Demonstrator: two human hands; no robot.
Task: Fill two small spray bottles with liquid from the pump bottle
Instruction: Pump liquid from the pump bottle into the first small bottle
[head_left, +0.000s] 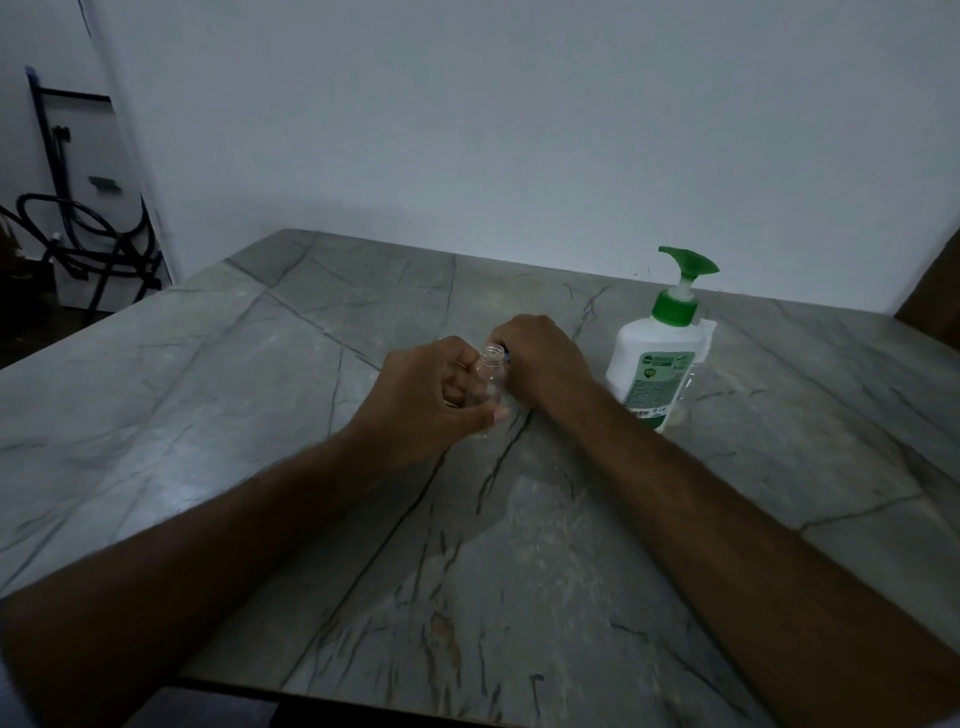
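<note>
From the head view, the left hand (436, 395) grasps a small clear spray bottle (489, 376) upright near the middle of the grey marble table (218, 364), its neck uncapped and its contents too faint to judge — the right hand (540, 358) is curled just beside the neck, and what it holds, if anything, I cannot tell. The white pump bottle (657, 364) with the green pump stands just right of the hands, while bare tabletop stretches wide to the left and toward the near edge.
</note>
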